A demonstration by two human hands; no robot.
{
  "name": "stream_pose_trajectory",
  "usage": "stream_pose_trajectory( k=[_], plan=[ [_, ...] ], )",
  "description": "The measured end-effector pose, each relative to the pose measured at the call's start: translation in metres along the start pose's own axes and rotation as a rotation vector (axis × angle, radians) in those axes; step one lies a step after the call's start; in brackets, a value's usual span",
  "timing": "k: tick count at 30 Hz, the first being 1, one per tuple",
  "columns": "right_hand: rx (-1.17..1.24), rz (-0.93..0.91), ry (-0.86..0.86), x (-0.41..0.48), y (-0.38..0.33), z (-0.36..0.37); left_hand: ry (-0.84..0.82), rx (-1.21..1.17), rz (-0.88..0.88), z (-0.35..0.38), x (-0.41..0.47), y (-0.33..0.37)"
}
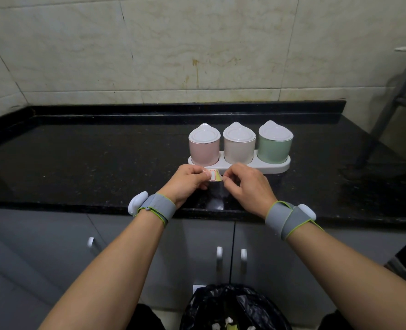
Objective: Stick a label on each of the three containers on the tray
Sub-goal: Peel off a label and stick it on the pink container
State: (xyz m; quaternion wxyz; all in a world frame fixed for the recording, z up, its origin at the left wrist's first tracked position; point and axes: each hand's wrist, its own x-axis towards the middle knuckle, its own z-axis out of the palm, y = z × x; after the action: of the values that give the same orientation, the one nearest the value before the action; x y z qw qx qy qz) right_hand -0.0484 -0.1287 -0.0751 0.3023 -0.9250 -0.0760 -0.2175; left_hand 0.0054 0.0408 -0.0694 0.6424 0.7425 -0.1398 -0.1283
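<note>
label sheet (212, 175) partly finger-covered, print unreadable

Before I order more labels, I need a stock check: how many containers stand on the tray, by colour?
Pink container: 1
Beige container: 1
Green container: 1
Total: 3, all lidded, on the tray. No label shows on any of them; the label sheet is held in the left hand and the right hand.

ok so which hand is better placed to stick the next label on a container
Right, probably. The left hand pinches the label sheet, while the right hand fingertips work at its edge, seemingly peeling one, just in front of the pink container.
</note>
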Motion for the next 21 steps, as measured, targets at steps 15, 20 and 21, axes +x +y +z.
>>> stream_pose_trajectory(
  k=[15,20,21],
  plan=[
    [0.145,0.15,0.003,0.003,0.001,-0.003,0.287,0.15,0.154,0.01,-0.002,-0.01],
    [0.342,0.278,-0.144,0.01,0.005,-0.003,0.342,0.241,0.193,0.013,-0.003,-0.011],
    [0.356,0.278,-0.16,0.01,0.006,-0.003,0.343,0.259,0.202,0.013,-0.003,-0.01]
  ],
)
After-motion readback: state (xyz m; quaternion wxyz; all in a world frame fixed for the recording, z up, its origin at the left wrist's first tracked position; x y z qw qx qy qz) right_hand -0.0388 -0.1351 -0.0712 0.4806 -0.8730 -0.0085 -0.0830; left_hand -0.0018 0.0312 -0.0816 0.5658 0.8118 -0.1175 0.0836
